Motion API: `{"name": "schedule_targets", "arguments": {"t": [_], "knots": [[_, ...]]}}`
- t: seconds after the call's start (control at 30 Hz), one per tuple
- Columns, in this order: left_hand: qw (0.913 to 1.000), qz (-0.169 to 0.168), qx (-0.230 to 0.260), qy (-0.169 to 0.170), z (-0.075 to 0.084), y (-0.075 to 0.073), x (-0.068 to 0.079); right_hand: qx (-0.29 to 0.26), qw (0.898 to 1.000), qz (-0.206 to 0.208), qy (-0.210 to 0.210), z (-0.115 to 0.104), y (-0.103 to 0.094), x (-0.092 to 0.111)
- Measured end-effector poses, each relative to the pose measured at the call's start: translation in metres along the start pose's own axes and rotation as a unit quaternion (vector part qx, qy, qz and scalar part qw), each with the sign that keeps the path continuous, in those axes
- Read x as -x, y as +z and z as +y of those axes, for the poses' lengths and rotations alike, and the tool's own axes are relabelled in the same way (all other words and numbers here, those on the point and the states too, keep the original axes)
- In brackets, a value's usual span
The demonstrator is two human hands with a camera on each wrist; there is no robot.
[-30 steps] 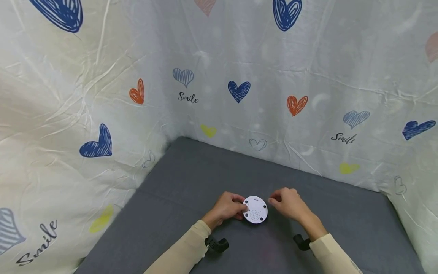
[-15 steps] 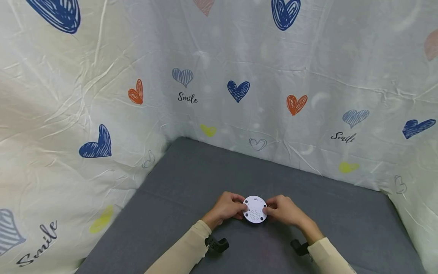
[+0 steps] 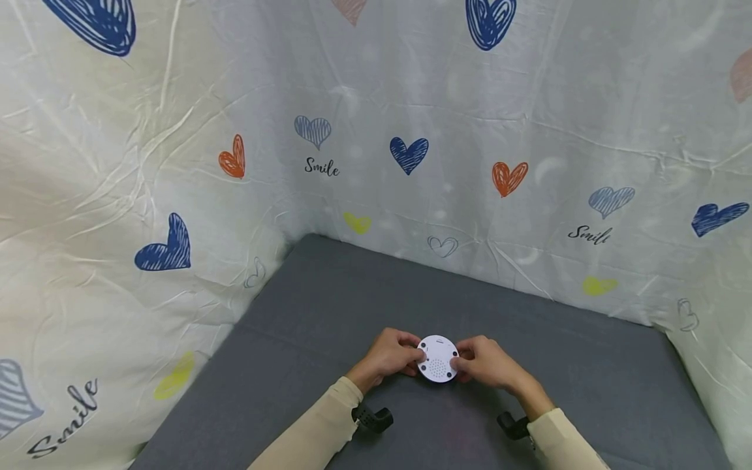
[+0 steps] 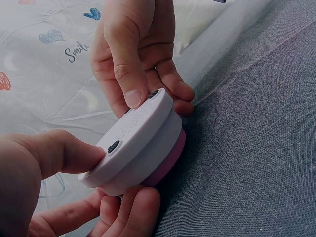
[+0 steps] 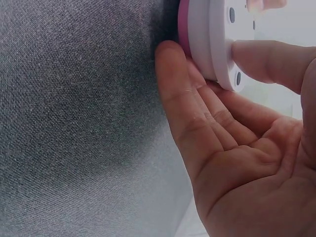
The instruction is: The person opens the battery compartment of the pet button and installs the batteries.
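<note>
A round white device (image 3: 437, 369) with a perforated speaker patch and small dark feet faces up between both hands. In the left wrist view the device (image 4: 143, 143) shows a stepped white side and a pink band (image 4: 168, 160) on its lower part. My left hand (image 3: 388, 356) grips its left edge, thumb on the flat face and fingers underneath. On the opposite edge, my right hand (image 3: 487, 362) pinches it, with the thumb (image 5: 271, 61) on the face and the fingers below the rim. The pink side is turned down, close over the grey cloth.
Grey cloth (image 3: 352, 287) covers the table around the hands. A white curtain (image 3: 446, 98) printed with hearts and "Smile" stands behind and to the left and right. Dark wrist straps (image 3: 373, 418) sit below each hand.
My right hand has come in from the right, first apart from the device, and now pinches its right edge. The left hand and the device have hardly moved.
</note>
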State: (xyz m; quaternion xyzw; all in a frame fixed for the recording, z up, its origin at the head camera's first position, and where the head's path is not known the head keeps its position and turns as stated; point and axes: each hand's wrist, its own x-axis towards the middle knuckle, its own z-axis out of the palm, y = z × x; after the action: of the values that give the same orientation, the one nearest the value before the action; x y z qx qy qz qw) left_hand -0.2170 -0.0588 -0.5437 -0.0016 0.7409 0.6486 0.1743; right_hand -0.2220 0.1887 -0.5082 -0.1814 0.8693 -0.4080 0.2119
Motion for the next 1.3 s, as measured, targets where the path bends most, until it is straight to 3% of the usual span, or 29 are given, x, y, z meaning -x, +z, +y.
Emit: {"name": "schedule_targets", "arguments": {"t": [0.3,0.7,0.9,1.1,1.3], "knots": [[1.0000,0.001,0.000,-0.001,0.002,0.000,0.002,-0.011,1.000,0.003,-0.006,0.001,0.000,0.001],[0.9998,-0.003,-0.003,0.019,0.005,-0.002,0.002,0.016,0.998,0.050,-0.018,-0.005,-0.001,0.002],[0.9953,-0.001,-0.028,0.093,0.012,-0.005,-0.002,0.052,0.991,0.120,-0.013,-0.009,-0.002,0.003],[0.9800,0.011,-0.107,0.167,0.025,-0.009,-0.004,0.051,0.983,0.172,-0.028,-0.013,-0.002,0.005],[0.9658,0.006,-0.158,0.206,0.031,-0.011,-0.004,0.047,0.978,0.193,-0.066,-0.014,-0.001,0.007]]}}
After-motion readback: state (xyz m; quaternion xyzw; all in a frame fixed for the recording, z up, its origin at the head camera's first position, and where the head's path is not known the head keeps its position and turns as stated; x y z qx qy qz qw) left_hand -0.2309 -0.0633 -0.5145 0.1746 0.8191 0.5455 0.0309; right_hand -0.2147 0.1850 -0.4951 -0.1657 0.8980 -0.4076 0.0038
